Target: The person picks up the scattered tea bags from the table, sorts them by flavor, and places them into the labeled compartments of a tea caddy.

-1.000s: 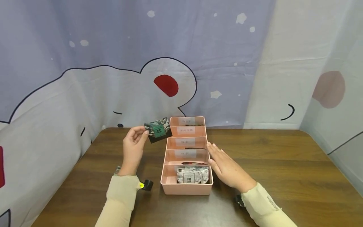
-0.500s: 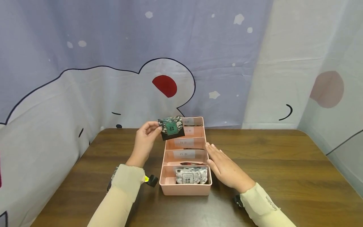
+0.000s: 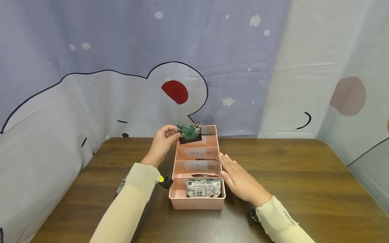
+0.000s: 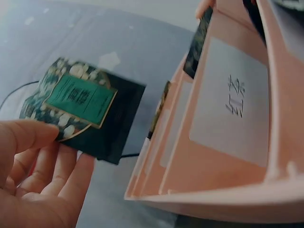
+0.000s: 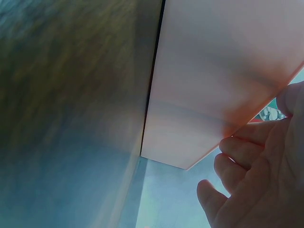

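My left hand (image 3: 162, 143) pinches a flat green and black tea sachet (image 3: 190, 133) by its left edge, thumb in front. In the head view the sachet overlaps the back compartments of a long pink divided box (image 3: 197, 204). The left wrist view has the sachet (image 4: 83, 102) upright, its flowered print and green label facing out, beside the box's dividers. My right hand (image 3: 241, 180) rests against the box's right wall with fingers nearly straight. In the right wrist view its fingertips lie at the rim of the pink wall (image 5: 204, 80).
White patterned sachets (image 3: 200, 189) stand in the front compartment. Thin edges of a red sachet (image 3: 205, 175) and a dark sachet (image 3: 206, 159) show in compartments behind it. White handwritten labels (image 4: 232, 99) mark the dividers. Beneath lies a wooden table (image 3: 288, 175), with a printed curtain (image 3: 237, 67) behind.
My left hand has carried the sachet rightward and slightly away from me, from beside the box to over its back compartments. My right hand has stayed at the box's right wall.
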A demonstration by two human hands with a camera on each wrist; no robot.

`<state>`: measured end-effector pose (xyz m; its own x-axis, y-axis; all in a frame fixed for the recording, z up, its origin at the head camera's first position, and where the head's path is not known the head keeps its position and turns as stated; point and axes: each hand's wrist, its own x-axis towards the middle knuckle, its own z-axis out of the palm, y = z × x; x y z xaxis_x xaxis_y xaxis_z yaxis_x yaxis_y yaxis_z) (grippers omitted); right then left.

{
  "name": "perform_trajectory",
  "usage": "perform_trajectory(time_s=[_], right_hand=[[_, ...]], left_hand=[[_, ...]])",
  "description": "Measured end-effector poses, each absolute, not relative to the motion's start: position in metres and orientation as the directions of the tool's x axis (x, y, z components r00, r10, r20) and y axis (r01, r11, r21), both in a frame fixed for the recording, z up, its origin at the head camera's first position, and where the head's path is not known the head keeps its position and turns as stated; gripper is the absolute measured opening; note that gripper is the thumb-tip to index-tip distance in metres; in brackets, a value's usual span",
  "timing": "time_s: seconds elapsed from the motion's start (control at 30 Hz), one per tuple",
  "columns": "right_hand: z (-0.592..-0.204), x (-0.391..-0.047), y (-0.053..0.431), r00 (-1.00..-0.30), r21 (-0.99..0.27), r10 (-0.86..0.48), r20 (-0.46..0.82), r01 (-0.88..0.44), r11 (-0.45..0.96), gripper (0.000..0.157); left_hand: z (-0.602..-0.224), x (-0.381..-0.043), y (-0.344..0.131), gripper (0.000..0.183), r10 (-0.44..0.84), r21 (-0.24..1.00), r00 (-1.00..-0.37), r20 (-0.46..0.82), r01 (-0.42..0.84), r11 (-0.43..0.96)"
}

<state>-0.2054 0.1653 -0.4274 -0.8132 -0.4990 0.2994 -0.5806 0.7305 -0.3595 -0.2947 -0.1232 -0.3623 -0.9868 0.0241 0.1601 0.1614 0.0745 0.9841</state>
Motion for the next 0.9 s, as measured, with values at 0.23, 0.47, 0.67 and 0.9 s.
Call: perform_trajectory(time_s=[0.23,0.47,0.67,0.9], right_hand=[[-0.428,-0.205,0.166,-0.813,-0.362,-0.496,0.303,-0.580,0.730,0.057],[-0.427,-0.205,0.166,-0.816,-0.365,-0.497,0.295,-0.577,0.731,0.057],[-0.427,-0.205,0.166,-0.817,-0.364,-0.496,0.294,-0.575,0.732,0.057],[-0.428,-0.206,0.166,-0.813,-0.367,-0.497,0.303,-0.581,0.727,0.057]], left_hand=[[-0.369,-0.303,-0.121,0.011,0.093,0.984,-0.988,0.121,0.132,0.119],[-0.370,-0.303,-0.120,0.008,0.174,0.972,-0.982,0.070,0.106,0.210],[-0.373,-0.304,-0.119,0.007,0.217,0.960,-0.975,0.050,0.107,0.259],[-0.371,-0.301,-0.119,0.009,0.227,0.947,-0.972,0.056,0.124,0.298]])
